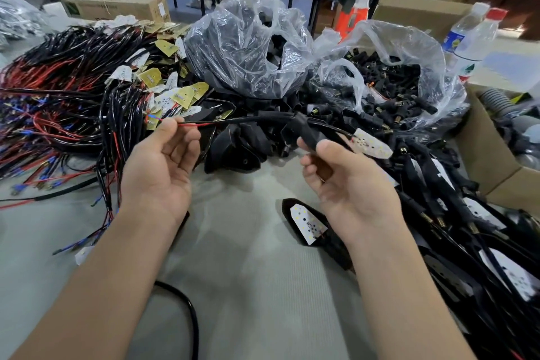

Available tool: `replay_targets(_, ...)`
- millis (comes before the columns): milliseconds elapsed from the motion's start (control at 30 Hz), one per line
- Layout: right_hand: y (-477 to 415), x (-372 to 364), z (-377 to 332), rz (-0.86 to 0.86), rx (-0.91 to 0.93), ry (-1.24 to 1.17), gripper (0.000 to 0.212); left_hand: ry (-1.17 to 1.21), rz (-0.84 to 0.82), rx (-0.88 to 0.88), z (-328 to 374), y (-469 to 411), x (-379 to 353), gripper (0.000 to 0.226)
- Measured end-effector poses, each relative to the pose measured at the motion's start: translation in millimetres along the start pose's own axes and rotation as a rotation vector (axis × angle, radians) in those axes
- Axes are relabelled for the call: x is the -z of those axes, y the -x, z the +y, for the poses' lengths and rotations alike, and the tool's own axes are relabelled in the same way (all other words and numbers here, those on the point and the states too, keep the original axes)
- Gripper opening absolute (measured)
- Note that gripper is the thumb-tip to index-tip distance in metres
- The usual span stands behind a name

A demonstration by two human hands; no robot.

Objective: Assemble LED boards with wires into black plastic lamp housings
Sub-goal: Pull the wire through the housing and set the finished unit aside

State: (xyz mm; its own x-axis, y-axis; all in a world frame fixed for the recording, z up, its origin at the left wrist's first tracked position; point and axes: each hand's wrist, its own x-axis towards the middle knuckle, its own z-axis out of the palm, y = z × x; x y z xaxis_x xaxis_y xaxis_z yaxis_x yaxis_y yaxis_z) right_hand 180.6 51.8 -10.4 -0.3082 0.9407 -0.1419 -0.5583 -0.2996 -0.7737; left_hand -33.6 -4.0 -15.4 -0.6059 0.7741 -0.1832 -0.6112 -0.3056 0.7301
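My left hand (163, 161) pinches the red and black wire ends (198, 124) of a cable. That cable runs right through a black rubber stem (306, 133), which my right hand (344, 181) grips. Past my right fingers the cable ends in a white LED board (372, 145), held above the table. Below my right wrist a black lamp housing (306, 222) lies on the table with a white LED board inside it. More empty black housings (233, 152) are heaped between my hands.
A pile of wired LED boards (87, 90) covers the left. Two clear bags hold black parts: housings (248, 47) and rubber stems (388, 88). Assembled lamps (467, 228) lie at right beside a cardboard box (491, 161). Two water bottles (470, 41) stand behind.
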Motion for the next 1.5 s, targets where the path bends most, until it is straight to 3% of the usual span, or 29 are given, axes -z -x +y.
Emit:
replay_targets(133,-1,3,-9,0.171,0.019,-0.127,0.012,-0.024,0.034,0.003,5,-1,5,0.027)
replay_targets(267,2,8,-19,0.176,0.091,-0.294,0.015,-0.067,0.051,-0.007,6,-2,9,0.028)
replay_targets(367,0,11,-20,0.165,0.154,-0.309,0.025,-0.282,0.017,-0.027,5,1,7,0.038)
replay_targets(467,-2,16,-21,0.162,0.213,-0.274,0.025,-0.580,0.033,-0.054,-4,5,-2,0.014)
replay_targets(500,-2,17,-23,0.151,0.227,-0.271,0.023,-0.696,0.044,-0.119,-8,6,-3,0.011)
replay_targets(600,0,18,-27,0.085,0.238,-0.291,0.027,-1.183,0.132,-0.478,-17,13,0,0.053)
replay_targets(667,2,18,-29,0.050,0.226,-0.252,0.039,-1.378,0.207,-0.747,-19,19,0,0.069)
replay_targets(733,3,18,-29,0.019,0.220,-0.122,0.037,-1.414,0.175,-0.954,-22,24,-2,0.060)
replay_targets(833,3,17,-25,-0.057,0.241,0.106,0.017,-1.466,0.037,-1.222,-29,34,-5,0.043)
replay_targets(967,4,15,-18,-0.118,0.240,0.365,0.029,-1.529,-0.100,-1.427,-38,41,-13,0.040)
replay_targets(1033,5,14,-14,-0.133,0.213,0.445,0.030,-1.542,-0.233,-1.374,-44,43,-19,0.044)
replay_targets(1167,6,11,-10,-0.217,0.154,0.505,0.031,-1.329,-0.483,-0.994,-58,48,-20,0.056)
replay_targets(1367,8,10,-10,-0.261,0.141,0.690,0.032,-1.105,-0.319,-0.863,-60,45,-23,0.031)
replay_targets(1500,8,8,-8,-0.296,0.107,0.672,0.033,-0.963,-0.245,-0.735,-58,46,-24,0.025)
